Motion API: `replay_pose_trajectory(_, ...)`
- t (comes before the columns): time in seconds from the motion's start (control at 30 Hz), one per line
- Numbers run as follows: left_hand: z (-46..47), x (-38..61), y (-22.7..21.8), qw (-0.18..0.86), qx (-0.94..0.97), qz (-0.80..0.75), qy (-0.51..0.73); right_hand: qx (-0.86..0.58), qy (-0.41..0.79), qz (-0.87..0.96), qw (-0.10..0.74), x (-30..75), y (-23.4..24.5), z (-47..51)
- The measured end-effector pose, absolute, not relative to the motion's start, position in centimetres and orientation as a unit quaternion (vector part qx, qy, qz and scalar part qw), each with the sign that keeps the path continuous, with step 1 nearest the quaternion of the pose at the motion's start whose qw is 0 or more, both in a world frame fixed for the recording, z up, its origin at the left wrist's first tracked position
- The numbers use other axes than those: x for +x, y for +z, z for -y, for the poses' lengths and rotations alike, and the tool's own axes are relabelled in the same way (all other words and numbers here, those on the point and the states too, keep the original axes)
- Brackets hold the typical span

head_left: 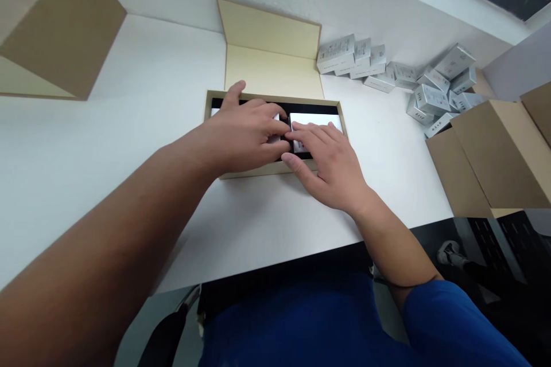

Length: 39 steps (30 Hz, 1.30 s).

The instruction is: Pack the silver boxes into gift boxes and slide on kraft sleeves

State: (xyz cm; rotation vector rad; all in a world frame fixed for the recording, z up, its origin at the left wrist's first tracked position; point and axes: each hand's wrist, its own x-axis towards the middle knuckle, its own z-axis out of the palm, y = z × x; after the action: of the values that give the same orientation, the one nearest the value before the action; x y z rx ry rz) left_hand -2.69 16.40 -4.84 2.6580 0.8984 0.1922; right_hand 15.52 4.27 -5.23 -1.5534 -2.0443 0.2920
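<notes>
Hands meet in the middle of an open flat box [253,172] that lies on the white table [129,126] straight ahead of you. Its hinged lid [271,49] stands up behind it, leaning against the wall. Inside is a black lining [312,108] with two small pale packs side by side.

Your left hand [247,135] covers the left pack [274,139] almost wholly. The fingers curl down along its right edge, the thumb lies along the near side, and one finger sticks out over the far rim of the flat box. Whether that hand is clamped on the pack or only pressing on it, you cannot tell from here.

Your right hand [331,169] lies flat on the near left part of the right pack [316,120], fingers stretched out and a little apart, gripping nothing. Its fingertips touch those of your left hand at the gap between the two packs, and its thumb rests on the near wall of the flat box.

Near the back right, a loose heap of small grey cartons [424,97] lies against the wall. Just beside it, at the table's right edge, stands an open brown case [486,155]. Another brown case [64,28] sits at the far left
</notes>
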Motion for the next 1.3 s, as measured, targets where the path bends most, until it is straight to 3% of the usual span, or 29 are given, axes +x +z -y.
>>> replay_pose_trajectory(0.1, -16.5, -2.6, -4.6, 0.174, 0.932, -0.311, 0.063, -0.575, 0.120, 0.741, 0.327, 15.5, -5.1, -4.0)
replay_pose_trajectory(0.33, -16.5, -2.3, -4.5, 0.162, 0.933, -0.318, 0.045, -0.552, -0.009, 0.601, 0.578, 16.8, -5.1, -4.7)
replay_pose_trajectory(0.43, -16.4, -2.3, -4.3, 0.161, 0.934, -0.317, 0.040, -0.559, -0.006, 0.552, 0.619, 18.2, -5.3, -5.7)
replay_pose_trajectory(0.83, -16.2, -1.9, -3.3, 0.154, 0.920, -0.356, 0.057, -0.630, 0.128, 0.519, 0.563, 22.9, -8.4, -9.1)
replay_pose_trajectory(1.07, -14.8, -2.8, -1.5, 0.196, 0.868, -0.400, 0.221, -0.645, 0.256, 0.457, 0.557, 22.9, -9.3, -10.6)
replay_pose_trajectory(1.2, -18.3, -3.8, -1.1, 0.234, 0.782, -0.493, 0.300, -0.639, 0.367, 0.429, 0.522, 21.9, -9.3, -10.7)
replay_pose_trajectory(1.3, -24.6, -3.9, -2.4, 0.273, 0.654, -0.664, 0.237, -0.610, 0.417, 0.413, 0.532, 21.6, -9.0, -10.5)
